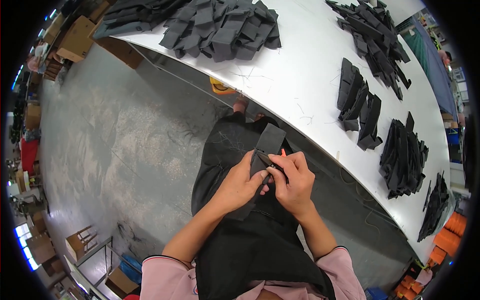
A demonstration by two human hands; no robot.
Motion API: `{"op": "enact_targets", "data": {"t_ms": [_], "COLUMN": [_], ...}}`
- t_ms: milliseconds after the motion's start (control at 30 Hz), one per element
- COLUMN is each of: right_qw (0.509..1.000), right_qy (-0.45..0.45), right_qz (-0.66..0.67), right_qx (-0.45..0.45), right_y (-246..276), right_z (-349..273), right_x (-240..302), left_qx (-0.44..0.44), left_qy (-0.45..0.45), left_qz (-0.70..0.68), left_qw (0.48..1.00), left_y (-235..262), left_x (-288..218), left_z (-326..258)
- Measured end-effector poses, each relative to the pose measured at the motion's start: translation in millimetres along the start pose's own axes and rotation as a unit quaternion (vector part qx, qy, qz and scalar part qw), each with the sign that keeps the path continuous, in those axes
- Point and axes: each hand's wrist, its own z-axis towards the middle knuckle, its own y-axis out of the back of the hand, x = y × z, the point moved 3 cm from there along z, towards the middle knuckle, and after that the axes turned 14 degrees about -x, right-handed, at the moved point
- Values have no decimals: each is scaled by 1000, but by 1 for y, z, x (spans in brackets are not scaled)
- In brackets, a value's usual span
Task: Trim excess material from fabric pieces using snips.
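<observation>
A dark grey fabric piece (270, 139) is held over my lap, its upper end sticking up toward the table edge. My left hand (239, 184) grips its lower left part with the thumb pressed on the cloth. My right hand (294, 181) pinches the piece at its right side, with a small orange-tipped tool (283, 152) showing just above the fingers. Both hands touch each other over the fabric, in front of the white table (300, 75).
Heaps and rows of similar dark fabric pieces (222, 27) lie across the table, with stacks (402, 157) at the right. Cardboard boxes (75, 40) stand on the grey concrete floor at the upper left. Orange items (450, 240) sit at the far right.
</observation>
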Motion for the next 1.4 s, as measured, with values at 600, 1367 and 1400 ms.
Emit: {"op": "enact_targets", "data": {"t_ms": [600, 1367, 1400], "right_qw": [987, 984, 982], "right_qy": [-91, -39, -30], "right_qz": [117, -18, -15], "right_qx": [-67, 175, 184], "right_y": [-20, 7, 7], "right_z": [-31, 11, 12], "right_x": [-15, -2, -1], "left_qx": [-35, 61, 77], "left_qy": [60, 113, 98], "left_qz": [-115, -21, -10], "left_qw": [991, 991, 992], "left_y": [5, 30, 30], "left_x": [35, 4, 4], "left_z": [7, -2, -2]}}
